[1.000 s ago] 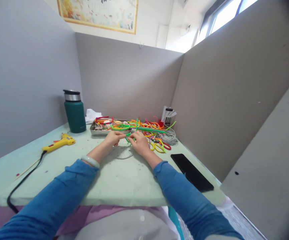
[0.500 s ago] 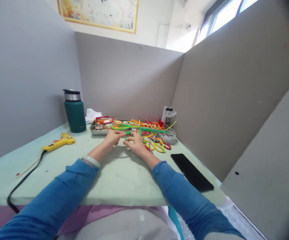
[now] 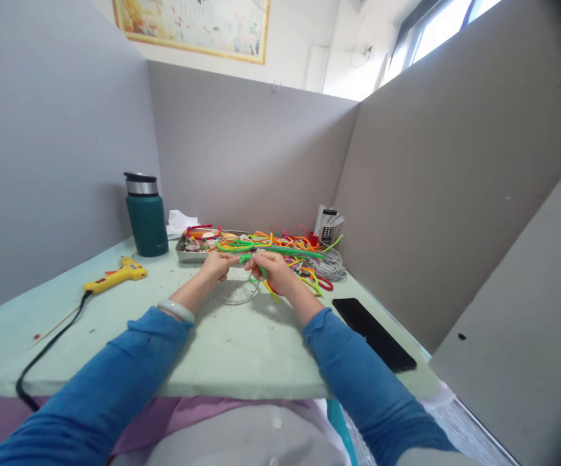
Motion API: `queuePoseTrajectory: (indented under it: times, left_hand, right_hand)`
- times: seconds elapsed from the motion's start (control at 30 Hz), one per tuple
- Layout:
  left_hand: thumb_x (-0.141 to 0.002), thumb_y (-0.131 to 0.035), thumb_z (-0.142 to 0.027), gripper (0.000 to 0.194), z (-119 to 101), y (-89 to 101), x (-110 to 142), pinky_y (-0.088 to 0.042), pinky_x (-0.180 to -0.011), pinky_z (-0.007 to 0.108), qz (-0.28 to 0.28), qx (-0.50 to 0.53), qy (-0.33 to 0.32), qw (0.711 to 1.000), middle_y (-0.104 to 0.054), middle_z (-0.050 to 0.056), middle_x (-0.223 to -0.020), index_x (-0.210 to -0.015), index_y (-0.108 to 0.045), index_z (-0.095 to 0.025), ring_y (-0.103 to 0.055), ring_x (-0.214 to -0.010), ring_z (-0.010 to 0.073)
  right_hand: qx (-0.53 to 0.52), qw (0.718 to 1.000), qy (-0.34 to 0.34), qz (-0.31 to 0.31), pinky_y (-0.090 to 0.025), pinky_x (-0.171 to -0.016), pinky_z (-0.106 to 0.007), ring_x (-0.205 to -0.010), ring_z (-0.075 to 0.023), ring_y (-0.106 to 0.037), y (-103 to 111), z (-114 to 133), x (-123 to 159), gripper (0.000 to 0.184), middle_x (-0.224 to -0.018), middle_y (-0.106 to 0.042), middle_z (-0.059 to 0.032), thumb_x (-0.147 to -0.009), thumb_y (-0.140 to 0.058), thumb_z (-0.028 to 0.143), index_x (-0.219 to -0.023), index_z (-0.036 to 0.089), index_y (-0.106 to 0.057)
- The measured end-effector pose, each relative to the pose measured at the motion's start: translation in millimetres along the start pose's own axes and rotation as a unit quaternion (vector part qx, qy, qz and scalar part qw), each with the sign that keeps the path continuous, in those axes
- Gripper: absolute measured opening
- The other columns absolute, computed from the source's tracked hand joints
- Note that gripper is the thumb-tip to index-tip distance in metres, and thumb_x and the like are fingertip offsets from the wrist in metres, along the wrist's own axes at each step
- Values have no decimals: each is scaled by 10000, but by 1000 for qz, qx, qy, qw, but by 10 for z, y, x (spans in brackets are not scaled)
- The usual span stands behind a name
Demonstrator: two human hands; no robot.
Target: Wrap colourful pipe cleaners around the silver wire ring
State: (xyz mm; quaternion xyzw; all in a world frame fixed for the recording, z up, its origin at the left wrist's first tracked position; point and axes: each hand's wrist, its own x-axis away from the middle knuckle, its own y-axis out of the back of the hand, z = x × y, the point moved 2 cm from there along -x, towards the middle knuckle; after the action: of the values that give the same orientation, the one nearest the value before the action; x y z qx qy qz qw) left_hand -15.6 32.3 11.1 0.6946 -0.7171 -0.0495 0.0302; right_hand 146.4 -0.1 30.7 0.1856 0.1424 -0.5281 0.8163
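Note:
A green pipe cleaner (image 3: pixel 246 257) is stretched between my two hands over the middle of the table, partly coiled near the fingertips. My left hand (image 3: pixel 216 266) pinches one end of it between thumb and index finger. On the other side, my right hand (image 3: pixel 271 268) is closed on the same green length, and part of it hangs down below the fingers. A thin grey wire loop (image 3: pixel 242 302) hangs or lies just under the hands; where it joins is hidden by the fingers.
Behind the hands stands a metal tray (image 3: pixel 190 257) of small craft pieces beside heaped colourful pipe cleaners (image 3: pixel 285 243) and coiled grey wire (image 3: pixel 331 265). A yellow glue gun (image 3: pixel 115 276) and green bottle (image 3: pixel 147 223) are left; a black phone (image 3: pixel 374 333) lies right. Grey partitions enclose the table.
My right hand first drew lower and apart, then came back up to the green pipe cleaner; its loose end, which stood upright, now hangs downward. My left hand has stayed nearly still.

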Motion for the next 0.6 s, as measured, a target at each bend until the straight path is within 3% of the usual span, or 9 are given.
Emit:
queuePoseTrajectory:
  times: [0.17, 0.23, 0.3, 0.37, 0.47, 0.6]
  left_hand:
    - [-589, -713, -307, 270, 19, -36, 47, -123, -350, 185, 29, 5, 38, 999, -229, -113, -396, -713, -542, -139, -183, -340, 26]
    - [-590, -710, -292, 270, 22, -60, 69, -118, -353, 185, 50, 11, 47, 998, -224, -113, -414, -732, -542, -136, -180, -348, 26]
    - [-593, -705, -289, 262, 18, -75, 85, -110, -354, 186, 57, 11, 50, 997, -219, -111, -425, -723, -533, -140, -177, -351, 26]
    - [-597, -701, -292, 255, 12, -78, 91, -102, -355, 188, 57, 9, 55, 997, -217, -109, -428, -696, -513, -149, -172, -351, 25]
    - [-599, -698, -292, 264, 13, -65, 79, -100, -352, 187, 47, 16, 62, 997, -211, -111, -424, -663, -478, -161, -164, -350, 26]
    - [-610, -685, -286, 329, 37, -44, 44, -106, -345, 186, 30, 43, 71, 996, -219, -111, -413, -598, -372, -186, -164, -342, 26]
  right_hand:
    - [-86, 996, -1, -40, -379, -482, -228, -592, -129, -532, 159, 27, -14, 537, -799, -633, -97, -833, -282, 569, -863, 144, -610]
    - [-37, 998, 4, -56, -387, -497, -226, -588, -123, -531, 195, -55, -36, 462, -763, -630, -78, -815, -372, 538, -823, 144, -613]
    - [53, 994, 40, -84, -394, -533, -221, -589, -112, -515, 201, -123, -40, 290, -714, -615, -28, -756, -527, 440, -771, 163, -611]
    - [126, 982, 96, -102, -414, -619, -235, -679, -125, -535, 178, -135, -16, 214, -726, -610, -18, -749, -548, 366, -700, 167, -608]
    - [184, 968, 167, -40, -409, -776, -258, -853, -142, -556, 103, -72, 48, 261, -873, -631, -36, -804, -474, 295, -626, 162, -610]
    - [292, 941, 161, 56, -418, -722, -260, -716, -132, -571, 34, -67, 86, 341, -694, -639, -24, -847, -413, 276, -599, 173, -624]
